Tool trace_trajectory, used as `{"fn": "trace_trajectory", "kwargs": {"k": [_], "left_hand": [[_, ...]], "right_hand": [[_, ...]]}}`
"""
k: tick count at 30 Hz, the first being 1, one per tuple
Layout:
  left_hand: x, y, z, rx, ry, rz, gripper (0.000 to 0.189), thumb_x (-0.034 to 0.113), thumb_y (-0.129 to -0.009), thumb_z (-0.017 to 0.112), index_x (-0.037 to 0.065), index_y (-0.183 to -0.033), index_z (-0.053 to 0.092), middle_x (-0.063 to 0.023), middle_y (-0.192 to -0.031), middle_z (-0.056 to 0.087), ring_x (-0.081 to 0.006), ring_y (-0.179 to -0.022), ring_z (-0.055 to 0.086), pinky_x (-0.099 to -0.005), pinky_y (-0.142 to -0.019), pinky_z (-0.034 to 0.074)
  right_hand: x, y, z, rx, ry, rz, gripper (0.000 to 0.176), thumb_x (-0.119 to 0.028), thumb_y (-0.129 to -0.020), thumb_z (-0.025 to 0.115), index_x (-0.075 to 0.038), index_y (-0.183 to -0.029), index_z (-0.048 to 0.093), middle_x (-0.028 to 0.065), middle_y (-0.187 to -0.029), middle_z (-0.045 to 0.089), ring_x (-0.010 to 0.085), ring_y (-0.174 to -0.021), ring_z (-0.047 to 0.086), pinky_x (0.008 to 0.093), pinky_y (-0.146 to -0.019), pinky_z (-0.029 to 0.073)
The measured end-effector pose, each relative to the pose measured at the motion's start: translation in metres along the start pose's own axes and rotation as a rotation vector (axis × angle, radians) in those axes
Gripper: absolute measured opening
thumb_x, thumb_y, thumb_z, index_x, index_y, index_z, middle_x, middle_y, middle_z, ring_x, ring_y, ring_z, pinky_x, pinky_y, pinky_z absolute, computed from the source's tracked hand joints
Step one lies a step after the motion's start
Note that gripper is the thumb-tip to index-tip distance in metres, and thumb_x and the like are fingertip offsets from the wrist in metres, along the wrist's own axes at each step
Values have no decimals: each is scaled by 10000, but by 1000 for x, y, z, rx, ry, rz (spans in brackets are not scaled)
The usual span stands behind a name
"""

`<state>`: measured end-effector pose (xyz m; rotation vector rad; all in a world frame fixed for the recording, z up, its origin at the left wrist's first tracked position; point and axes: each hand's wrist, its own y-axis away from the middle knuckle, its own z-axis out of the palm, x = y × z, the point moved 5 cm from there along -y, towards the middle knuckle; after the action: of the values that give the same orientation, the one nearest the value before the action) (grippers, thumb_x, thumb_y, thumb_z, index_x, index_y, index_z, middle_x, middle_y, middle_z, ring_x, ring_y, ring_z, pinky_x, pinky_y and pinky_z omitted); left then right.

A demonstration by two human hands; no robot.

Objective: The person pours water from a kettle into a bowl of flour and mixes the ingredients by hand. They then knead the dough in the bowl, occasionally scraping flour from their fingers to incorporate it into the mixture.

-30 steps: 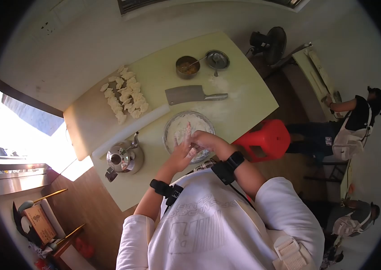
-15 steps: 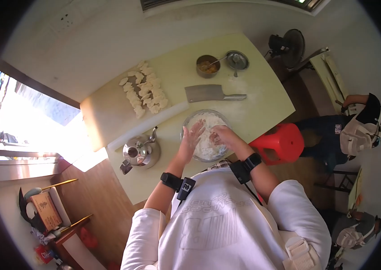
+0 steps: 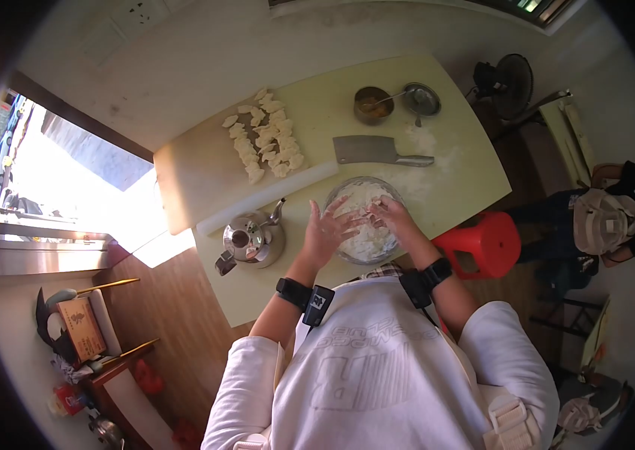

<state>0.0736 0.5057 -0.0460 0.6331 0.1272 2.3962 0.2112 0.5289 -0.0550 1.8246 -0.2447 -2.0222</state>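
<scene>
A glass bowl of white dough stands on the pale green table in front of me. My left hand hovers over the bowl's left rim, flour-dusted, fingers spread, palm turned toward the other hand. My right hand is over the bowl's right side with its fingers curled onto the dough. Both wrists wear black bands.
A metal kettle stands left of the bowl. Behind it lie a cutting board with several folded dumplings, a cleaver, a filling bowl and a lid. A red stool and other people are at the right.
My left hand has lifted off the dough and spread its fingers at the bowl's left rim. My right hand stays on the dough. The view has shifted, moving everything rightward.
</scene>
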Motion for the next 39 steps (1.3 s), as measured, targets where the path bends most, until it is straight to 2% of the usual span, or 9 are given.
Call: {"fn": "trace_trajectory", "kwargs": {"k": [9,17,20,21,23,26,30,34,39], "left_hand": [[-5,4,6,-38,389,-73,796,677,-695,165,95,-1236,157,-226,-1167,335,-380,-1110,280,-571,-909,114],[-10,3,9,-56,494,-45,797,679,-694,114,95,-1236,136,-243,-1216,251,-414,-1106,264,-607,-881,93],[-11,4,7,-27,485,-46,783,674,-700,111,108,-1240,129,-249,-1225,240,-423,-1111,250,-611,-874,83],[-12,5,7,-38,445,-74,753,658,-715,130,116,-1239,145,-236,-1235,237,-406,-1121,248,-598,-885,80],[-8,7,6,-46,400,-90,724,641,-731,149,124,-1237,161,-223,-1245,235,-390,-1130,246,-586,-895,76],[-9,10,-1,0,89,-181,662,578,-771,212,100,-1229,198,-186,-1259,237,-320,-1158,242,-486,-945,111],[-13,11,-25,29,-157,-25,445,363,-830,339,33,-1127,336,-132,-1128,400,-240,-1060,380,-338,-909,269],[-21,8,-63,260,-183,60,175,137,-809,454,24,-942,463,-71,-886,518,-177,-837,509,-281,-794,398],[-7,19,-46,383,-283,49,150,154,-792,485,22,-862,494,-58,-807,542,-148,-761,522,-251,-740,415]], "right_hand": [[-18,10,12,20,272,-282,189,-140,-720,579,10,-808,505,65,-652,558,92,-591,525,231,-509,406],[-10,0,11,215,750,-534,163,-132,-789,424,5,-706,457,183,-618,534,321,-580,536,355,-502,418],[3,-10,3,299,803,-486,213,-185,-805,424,4,-712,463,142,-561,527,256,-491,529,328,-452,403],[2,-10,1,293,802,-488,213,-185,-805,424,4,-712,463,142,-561,527,256,-491,529,328,-452,403],[15,-16,-15,268,399,-105,266,-235,-815,431,3,-705,474,87,-519,506,160,-425,489,276,-408,384],[18,-16,-22,230,256,-71,297,-279,-808,456,-6,-697,492,37,-517,486,84,-400,435,221,-381,355],[26,-18,-29,147,300,-44,261,-280,-780,502,-23,-750,536,18,-552,496,65,-420,428,194,-398,343],[27,-18,-28,125,403,-92,250,-263,-772,511,-14,-768,537,57,-547,503,107,-459,461,236,-432,356],[33,-24,-30,248,762,-188,342,-321,-765,496,16,-722,533,166,-563,497,249,-537,518,348,-523,382]]}}
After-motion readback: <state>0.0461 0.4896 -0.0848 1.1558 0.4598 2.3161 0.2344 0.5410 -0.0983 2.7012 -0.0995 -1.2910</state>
